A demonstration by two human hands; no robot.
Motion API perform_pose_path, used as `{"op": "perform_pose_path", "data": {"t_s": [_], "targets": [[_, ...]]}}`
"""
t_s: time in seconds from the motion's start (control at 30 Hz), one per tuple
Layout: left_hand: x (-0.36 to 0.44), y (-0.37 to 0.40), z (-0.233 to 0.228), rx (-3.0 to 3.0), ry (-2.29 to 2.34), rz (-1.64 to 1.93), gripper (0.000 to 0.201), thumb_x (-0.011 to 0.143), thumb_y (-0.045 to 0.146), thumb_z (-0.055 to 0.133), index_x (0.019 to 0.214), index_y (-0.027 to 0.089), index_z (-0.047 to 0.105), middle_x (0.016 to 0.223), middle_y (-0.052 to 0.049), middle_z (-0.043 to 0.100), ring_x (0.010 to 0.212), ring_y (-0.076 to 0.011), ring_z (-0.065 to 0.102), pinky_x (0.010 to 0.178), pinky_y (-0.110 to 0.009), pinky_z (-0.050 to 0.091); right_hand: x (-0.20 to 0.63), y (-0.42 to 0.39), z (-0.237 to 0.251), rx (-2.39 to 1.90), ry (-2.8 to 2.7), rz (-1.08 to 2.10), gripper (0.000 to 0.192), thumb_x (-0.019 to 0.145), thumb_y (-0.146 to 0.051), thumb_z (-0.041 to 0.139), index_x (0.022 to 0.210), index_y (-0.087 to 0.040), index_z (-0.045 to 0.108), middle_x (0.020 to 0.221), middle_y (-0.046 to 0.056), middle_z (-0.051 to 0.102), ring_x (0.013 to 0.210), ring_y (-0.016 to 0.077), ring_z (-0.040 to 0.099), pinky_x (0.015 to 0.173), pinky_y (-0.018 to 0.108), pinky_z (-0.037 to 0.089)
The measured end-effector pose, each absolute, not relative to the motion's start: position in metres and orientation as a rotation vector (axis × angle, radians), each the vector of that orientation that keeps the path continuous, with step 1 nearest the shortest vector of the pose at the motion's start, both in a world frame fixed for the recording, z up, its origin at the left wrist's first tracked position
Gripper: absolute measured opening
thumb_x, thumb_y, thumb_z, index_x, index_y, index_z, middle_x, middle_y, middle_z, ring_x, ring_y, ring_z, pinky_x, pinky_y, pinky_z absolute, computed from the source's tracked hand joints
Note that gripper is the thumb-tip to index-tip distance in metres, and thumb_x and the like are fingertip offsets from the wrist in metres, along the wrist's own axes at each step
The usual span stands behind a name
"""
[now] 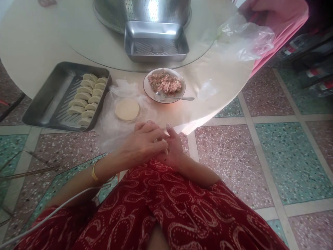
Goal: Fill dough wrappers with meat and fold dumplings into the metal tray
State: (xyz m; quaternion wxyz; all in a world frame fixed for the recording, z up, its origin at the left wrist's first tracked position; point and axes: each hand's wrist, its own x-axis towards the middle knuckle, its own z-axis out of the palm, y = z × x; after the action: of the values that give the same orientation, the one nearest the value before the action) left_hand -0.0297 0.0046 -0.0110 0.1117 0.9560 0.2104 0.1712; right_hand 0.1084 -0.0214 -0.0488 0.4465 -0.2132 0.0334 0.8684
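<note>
Both hands meet above the lap: the left hand (142, 144) folds over the right hand (173, 149), fingers pinching a small pale dough dumpling (165, 151), mostly hidden between the fingertips. It looks soft and tearable; best held lightly along the sealed edge.

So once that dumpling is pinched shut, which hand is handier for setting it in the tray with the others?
Probably the left hand. The tray holding the dumplings sits on that side, a short reach away. The right hand would have to cross over the wrappers. Both hands are clasped together now.
</note>
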Motion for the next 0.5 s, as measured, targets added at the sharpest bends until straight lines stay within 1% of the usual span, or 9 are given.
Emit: {"op": "perform_pose_path", "data": {"t_s": [0.1,0.2,0.27,0.4,0.5], "targets": [[-0.031,0.007,-0.012,2.824,0.578,0.515,0.020,0.097,0.027,0.049,0.087,0.023,0.066,0.086,-0.003,0.062,0.084,-0.0212,0.051,0.079,-0.036,0.038,0.109,-0.022,-0.049,-0.505,0.166,2.148,0.047,0.099,-0.042,0.020,0.110,-0.019,0.060,0.079,0.001,0.065,0.061,0.0128,0.053,0.052,0.022,0.048],[-0.032,0.010,-0.013,2.810,0.528,0.553,0.014,0.095,0.030,0.053,0.093,0.025,0.066,0.086,-0.004,0.061,0.085,-0.0232,0.051,0.078,-0.038,0.038,0.109,-0.022,-0.047,-0.469,0.211,2.165,0.043,0.098,-0.039,0.023,0.105,-0.018,0.060,0.075,-0.001,0.062,0.057,0.0105,0.049,0.043,0.017,0.040],[-0.032,0.011,-0.015,2.813,0.517,0.532,0.012,0.095,0.031,0.054,0.095,0.026,0.065,0.088,-0.004,0.060,0.087,-0.0237,0.051,0.079,-0.038,0.038,0.108,-0.021,-0.046,-0.462,0.240,2.168,0.042,0.098,-0.037,0.023,0.103,-0.018,0.060,0.073,-0.001,0.061,0.054,0.0093,0.046,0.040,0.016,0.036],[-0.032,0.010,-0.019,2.821,0.512,0.429,0.014,0.096,0.033,0.052,0.092,0.026,0.064,0.092,-0.001,0.060,0.093,-0.0220,0.051,0.084,-0.036,0.037,0.106,-0.019,-0.048,-0.496,0.233,2.165,0.044,0.098,-0.038,0.020,0.099,-0.018,0.059,0.068,-0.002,0.057,0.048,0.0098,0.040,0.038,0.017,0.036],[-0.029,0.007,-0.021,2.795,0.654,0.494,0.018,0.095,0.037,0.051,0.098,0.025,0.063,0.093,-0.001,0.061,0.096,-0.0216,0.051,0.089,-0.036,0.036,0.106,-0.020,-0.051,-0.536,0.166,2.171,0.044,0.097,-0.044,0.021,0.090,-0.020,0.058,0.057,-0.005,0.048,0.042,0.0101,0.031,0.034,0.018,0.029]]}}
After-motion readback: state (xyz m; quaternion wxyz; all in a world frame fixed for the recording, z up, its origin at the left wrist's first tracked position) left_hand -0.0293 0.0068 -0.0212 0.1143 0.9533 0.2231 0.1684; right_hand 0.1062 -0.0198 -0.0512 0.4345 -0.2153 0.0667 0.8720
